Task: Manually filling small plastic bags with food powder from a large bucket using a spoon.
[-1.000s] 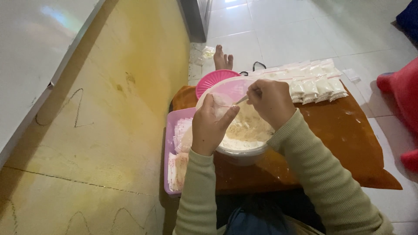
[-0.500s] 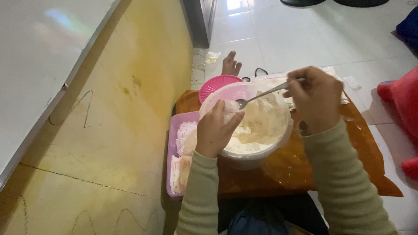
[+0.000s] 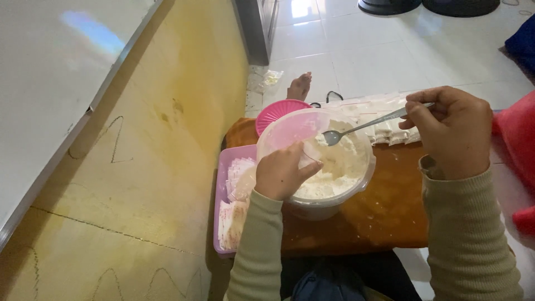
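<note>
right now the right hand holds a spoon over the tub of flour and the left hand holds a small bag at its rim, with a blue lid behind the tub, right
Not quite: the lid behind the tub is pink, not blue, as the head view shows. The rest stands: the right hand holds the spoon over the flour, and the left hand holds a small bag at the rim.

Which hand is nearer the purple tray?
Left. The left hand hovers at the tub's near rim, right beside the purple tray; the right hand holds a spoon beyond the tub's far side.

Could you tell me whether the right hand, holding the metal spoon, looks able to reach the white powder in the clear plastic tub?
Probably yes: the right hand holds the metal spoon bowl over the open tub, powder uncovered.
</note>
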